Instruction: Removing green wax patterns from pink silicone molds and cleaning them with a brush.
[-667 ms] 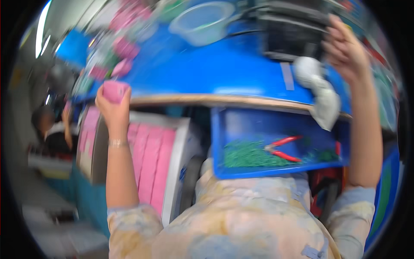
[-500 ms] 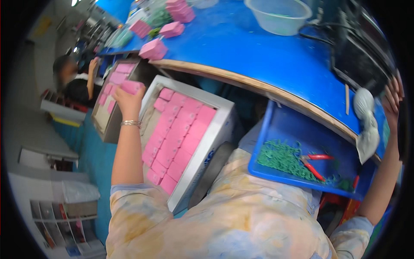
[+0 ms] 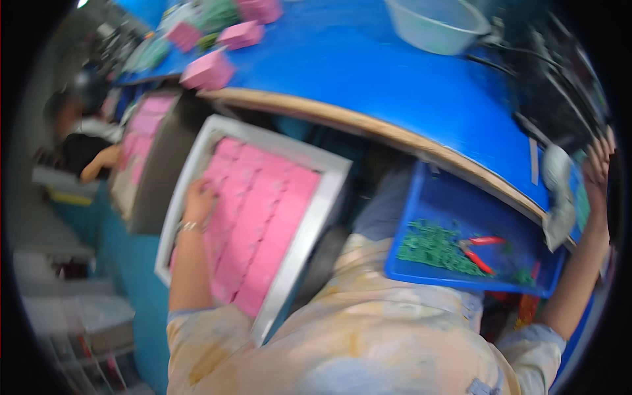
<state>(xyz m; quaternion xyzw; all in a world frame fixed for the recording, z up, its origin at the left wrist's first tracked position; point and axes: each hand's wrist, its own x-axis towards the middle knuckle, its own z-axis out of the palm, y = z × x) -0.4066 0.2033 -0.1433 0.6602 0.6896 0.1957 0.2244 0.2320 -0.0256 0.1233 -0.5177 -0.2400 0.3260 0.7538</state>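
Observation:
My left hand reaches into a pale-rimmed box, at the left edge of the rows of pink blocks packed inside it. Its fingers are bent down against the pink, and motion blur hides whether they grip a block. A metal bangle circles that wrist. At the far right rim of the view, my right hand is raised beside the dark equipment, its fingers stretched out and slightly apart. Nothing shows in it. Nearest to it is a knotted, pale plastic bag.
A blue tray under the table edge holds green rings and red-handled pliers. On the blue table are several pink blocks and a translucent bowl. Another box stands left, near a co-worker.
My left hand has moved from above the left box, where it held a pink block, down to the nearer box. My right hand stays at the right rim. The whole view has shifted.

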